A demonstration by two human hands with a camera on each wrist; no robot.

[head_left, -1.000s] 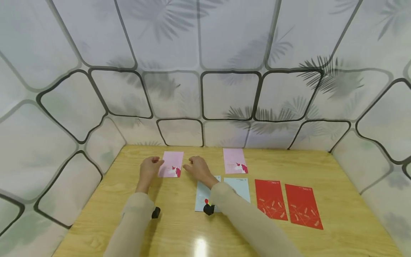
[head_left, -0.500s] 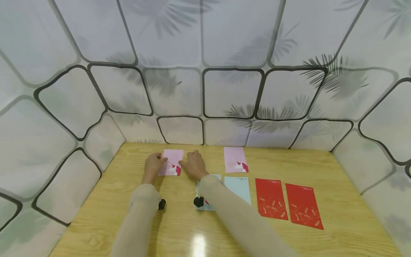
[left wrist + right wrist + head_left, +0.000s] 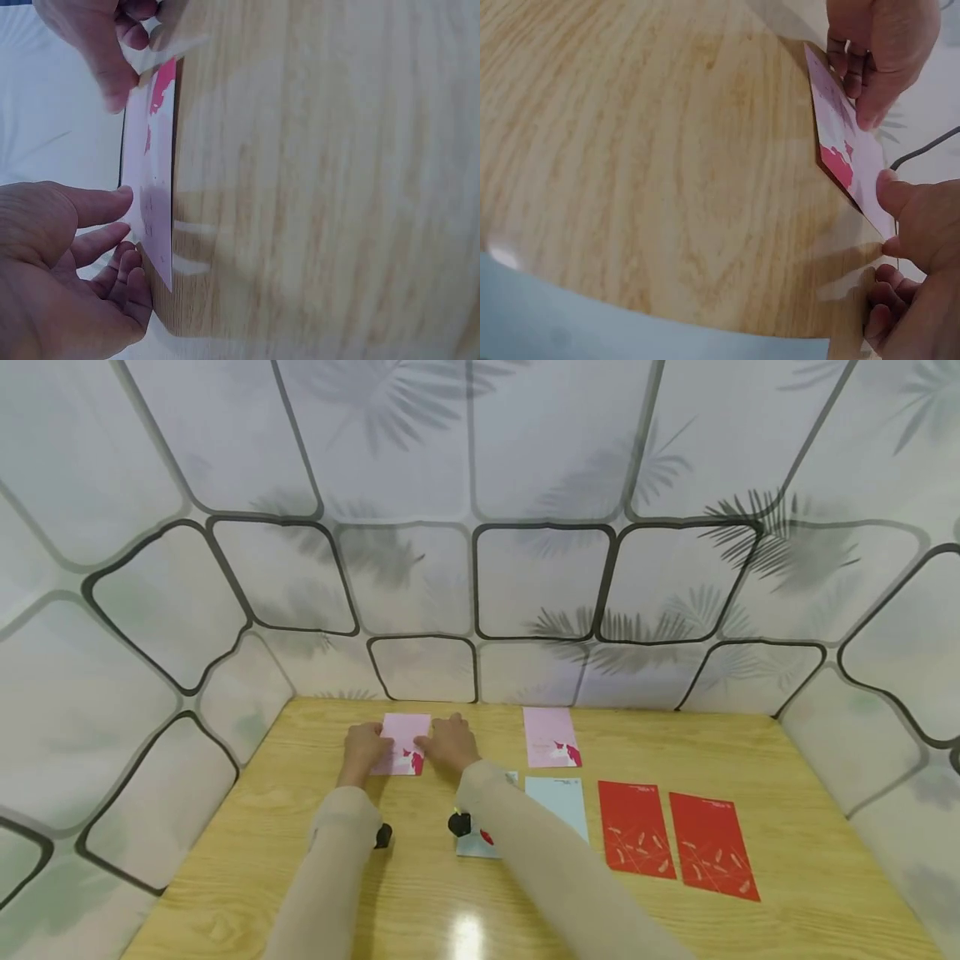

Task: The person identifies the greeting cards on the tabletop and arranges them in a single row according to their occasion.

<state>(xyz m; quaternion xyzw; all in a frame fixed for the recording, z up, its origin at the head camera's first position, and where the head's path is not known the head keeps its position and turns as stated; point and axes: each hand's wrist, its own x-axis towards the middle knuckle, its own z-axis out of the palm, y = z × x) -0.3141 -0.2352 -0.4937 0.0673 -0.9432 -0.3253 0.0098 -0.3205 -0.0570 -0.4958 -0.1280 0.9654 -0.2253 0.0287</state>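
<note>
A pink card (image 3: 402, 755) with a white and magenta unicorn-like print lies near the back left of the table. At its left edge my left hand (image 3: 364, 752) pinches it, thumb on top and the other fingers curled beside and below. My right hand (image 3: 450, 747) pinches the right edge, thumb over the face and index fingertip by the corner. In the left wrist view the card (image 3: 156, 172) slants between the left hand (image 3: 75, 262) and the right hand (image 3: 97, 52). The right wrist view shows the right thumb (image 3: 894, 193) on the pink surface.
A matching pink card (image 3: 550, 737) lies farther right. Two light blue cards, one partly under the right forearm (image 3: 558, 802), and two red cards (image 3: 637, 828) lie nearer on the wooden table (image 3: 420, 902). A patterned curtain (image 3: 420, 585) surrounds the back and sides.
Both hands have moved inward, from beside the pink card onto its left and right edges. The other cards have stayed in place.
</note>
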